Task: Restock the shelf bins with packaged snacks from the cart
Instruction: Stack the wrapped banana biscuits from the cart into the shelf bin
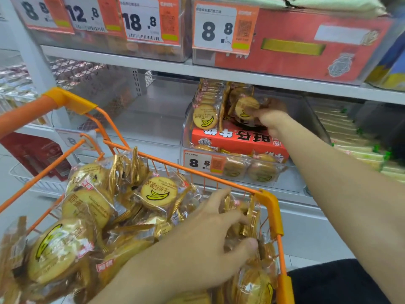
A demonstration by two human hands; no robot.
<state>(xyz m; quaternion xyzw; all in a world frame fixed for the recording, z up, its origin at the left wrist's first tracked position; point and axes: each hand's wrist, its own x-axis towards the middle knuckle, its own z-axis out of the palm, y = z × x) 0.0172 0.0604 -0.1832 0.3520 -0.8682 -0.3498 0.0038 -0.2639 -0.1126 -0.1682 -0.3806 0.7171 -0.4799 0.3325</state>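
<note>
right hand (270, 120) gripping round crinkly biscuit packet (246, 107)

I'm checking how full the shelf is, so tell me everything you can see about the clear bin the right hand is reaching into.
The bin is clear plastic, open-topped, on the middle shelf behind an 8.8 price tag. An orange box lies inside with upside-down print. Banana biscuit packs stand upright in a row at its left; more lie along the front. The right hand is inside, holding one pack. Its right side looks empty.
</note>
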